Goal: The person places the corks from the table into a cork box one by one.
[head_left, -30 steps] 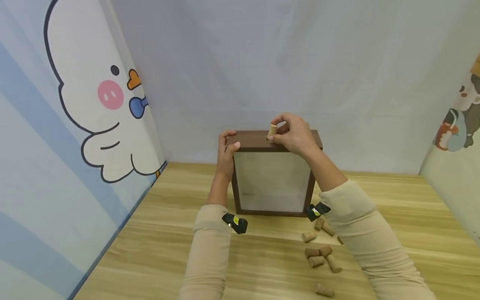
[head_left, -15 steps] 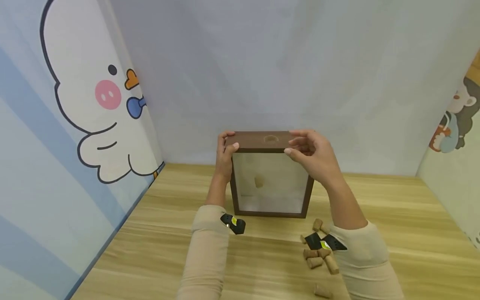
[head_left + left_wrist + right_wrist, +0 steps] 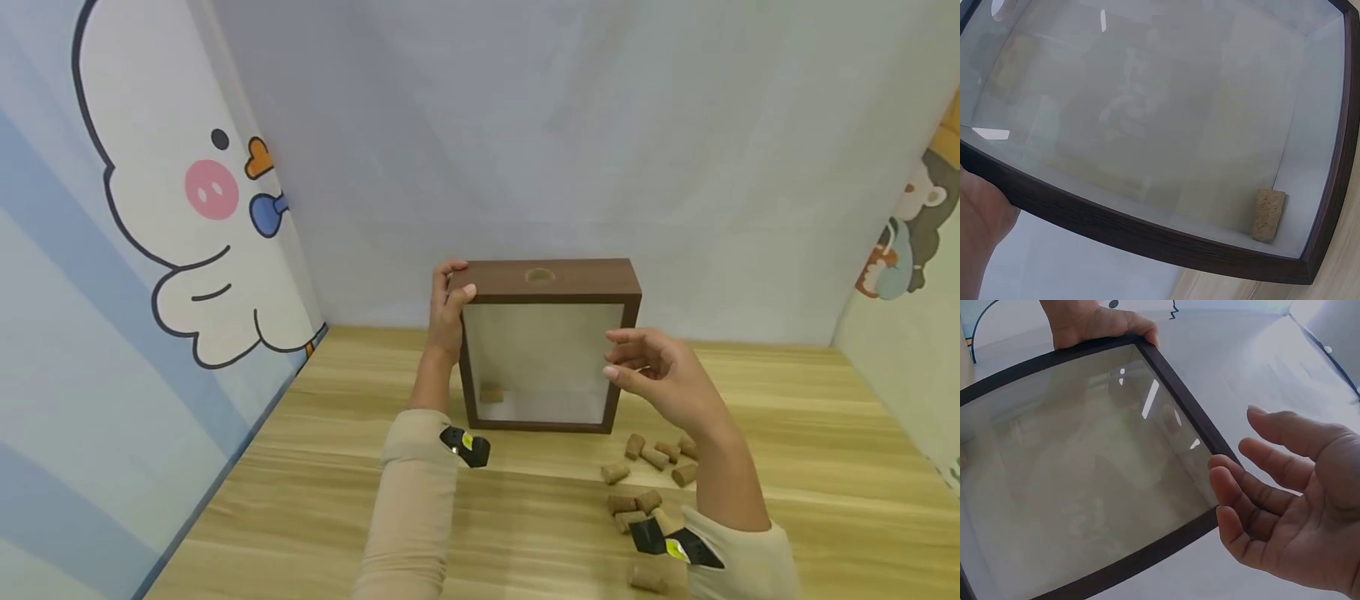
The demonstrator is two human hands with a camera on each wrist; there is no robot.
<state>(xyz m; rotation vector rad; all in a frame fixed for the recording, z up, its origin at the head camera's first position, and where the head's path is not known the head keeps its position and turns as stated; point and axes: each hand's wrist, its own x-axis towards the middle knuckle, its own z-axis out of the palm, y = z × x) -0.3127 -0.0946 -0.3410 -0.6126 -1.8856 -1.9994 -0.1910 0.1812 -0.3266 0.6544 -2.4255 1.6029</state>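
A dark brown wooden shadow box frame (image 3: 592, 279) with a clear front stands upright on the table, with a round hole (image 3: 540, 276) in its top side. One cork (image 3: 1269, 214) lies inside, at the bottom left corner in the head view. My left hand (image 3: 447, 312) grips the upper left corner, thumb on the front edge and fingers round the back. Beside the frame's right edge, my right hand (image 3: 663, 379) holds nothing, its fingers loosely bent and apart; the palm (image 3: 1310, 544) shows in the right wrist view.
Several loose corks (image 3: 615, 472) lie on the wood-grain table (image 3: 315, 500) in front of the frame's right side, some partly behind the right wrist's camera. Another cork (image 3: 647, 577) lies closer to the front. A pale curtain (image 3: 525, 125) hangs behind.
My right hand let go of a cork at the top hole, then moved down and right. The cork fell inside the frame to its bottom. My left hand kept its grip.
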